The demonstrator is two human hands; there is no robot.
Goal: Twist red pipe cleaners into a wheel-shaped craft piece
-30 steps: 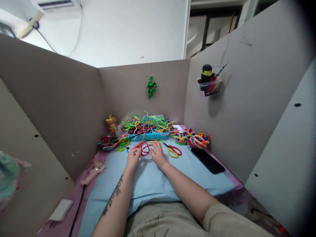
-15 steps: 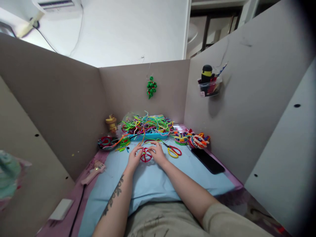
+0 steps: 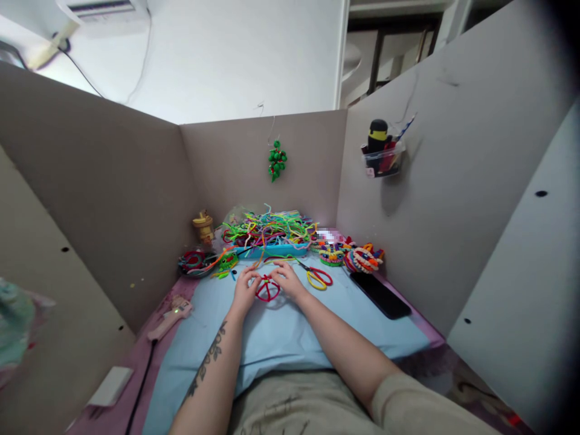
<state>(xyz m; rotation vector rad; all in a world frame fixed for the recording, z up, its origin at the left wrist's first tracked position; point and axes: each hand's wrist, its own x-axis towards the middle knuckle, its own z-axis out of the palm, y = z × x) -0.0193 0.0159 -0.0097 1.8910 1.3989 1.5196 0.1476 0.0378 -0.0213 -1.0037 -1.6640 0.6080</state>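
Between my hands is a small round frame of red pipe cleaners (image 3: 267, 292), a ring with spokes meeting near its top. The fingers of my left hand (image 3: 246, 289) pinch its upper left side. At its upper right, my right hand (image 3: 289, 281) has thumb and fingers closed on it; the fingertips partly hide that edge. Just beyond the hands lie an orange and a green pipe cleaner (image 3: 284, 260). Scissors with red and yellow handles (image 3: 319, 278) rest to the right of my right hand. The frame is held over a light blue cloth (image 3: 290, 332).
At the back, a blue tray (image 3: 272, 250) overflows with colourful pipe cleaners. Woven pipe-cleaner pieces (image 3: 364, 258) and a black phone (image 3: 379, 295) lie right. A pink glue gun (image 3: 172, 319), white box (image 3: 111, 386) and dark bowl (image 3: 197, 266) are left. Grey panels (image 3: 267, 142) enclose the table.
The red frame has tipped and sits slightly lower, its spokes showing more plainly below the fingers. Both hands keep their hold with small finger shifts. The whole view has moved slightly.
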